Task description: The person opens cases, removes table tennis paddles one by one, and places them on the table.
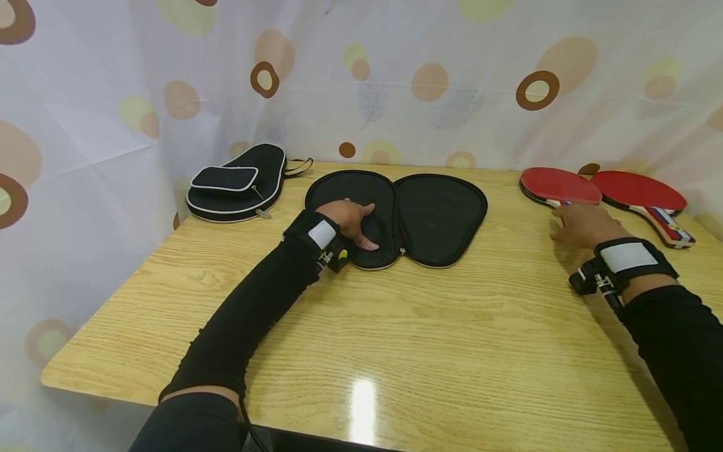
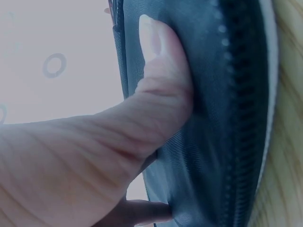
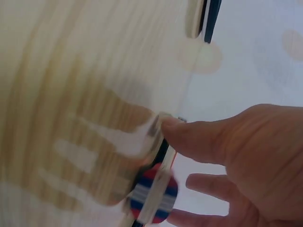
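The open case [image 1: 398, 216] lies flat in the middle of the table [image 1: 395, 351], both halves spread, and your left hand [image 1: 351, 221] rests on its left half with the fingers straight and the thumb [image 2: 158, 71] pressed onto the lining, which seems to keep it from sliding. Your right hand [image 1: 582, 226] lies open, fingers loosely spread, at the handle of the nearer bat [image 1: 556, 186]; I can't tell whether it grips yet. A second bat [image 1: 641, 191] lies just beyond, a zipped case [image 1: 237, 183] far left
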The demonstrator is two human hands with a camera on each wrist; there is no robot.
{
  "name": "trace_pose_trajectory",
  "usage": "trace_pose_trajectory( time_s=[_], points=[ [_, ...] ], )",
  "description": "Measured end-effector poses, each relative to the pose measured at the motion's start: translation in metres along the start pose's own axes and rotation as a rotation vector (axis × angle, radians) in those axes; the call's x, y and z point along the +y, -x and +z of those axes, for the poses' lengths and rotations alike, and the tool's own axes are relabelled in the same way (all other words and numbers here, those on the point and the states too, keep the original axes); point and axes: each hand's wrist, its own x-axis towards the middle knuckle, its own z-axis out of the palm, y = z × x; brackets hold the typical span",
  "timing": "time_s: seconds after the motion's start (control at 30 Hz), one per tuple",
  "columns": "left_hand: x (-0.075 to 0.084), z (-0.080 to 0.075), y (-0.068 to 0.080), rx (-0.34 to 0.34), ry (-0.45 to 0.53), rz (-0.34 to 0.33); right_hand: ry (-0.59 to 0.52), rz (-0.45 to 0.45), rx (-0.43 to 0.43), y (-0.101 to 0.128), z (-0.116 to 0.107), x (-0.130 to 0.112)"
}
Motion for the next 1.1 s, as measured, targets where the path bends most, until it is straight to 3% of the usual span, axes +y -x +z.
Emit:
trace_pose_trajectory(
  time_s=[0.13, 0.27, 0.4, 0.53, 0.8, 1.1],
  points=[
    [0.0, -0.001, 0.0, -0.021, -0.011, -0.006, -0.055, 0.003, 0.043, -0.006, -0.004, -0.022],
    [0.0, -0.001, 0.0, -0.016, -0.002, -0.011, -0.124, -0.098, 0.051, -0.016, -0.008, -0.056],
    [-0.003, 0.009, 0.003, 0.062, 0.065, -0.014, -0.202, -0.233, -0.016, -0.025, -0.004, -0.09],
    [-0.003, 0.019, 0.006, 0.117, 0.114, -0.012, -0.223, -0.291, -0.125, -0.032, 0.004, -0.112],
    [-0.004, 0.024, 0.006, 0.185, 0.174, -0.027, -0.198, -0.252, -0.181, -0.032, 0.011, -0.121],
    [-0.025, 0.011, 0.019, 0.436, 0.431, -0.01, -0.154, -0.247, -0.184, -0.032, 0.007, -0.127]
  ],
)
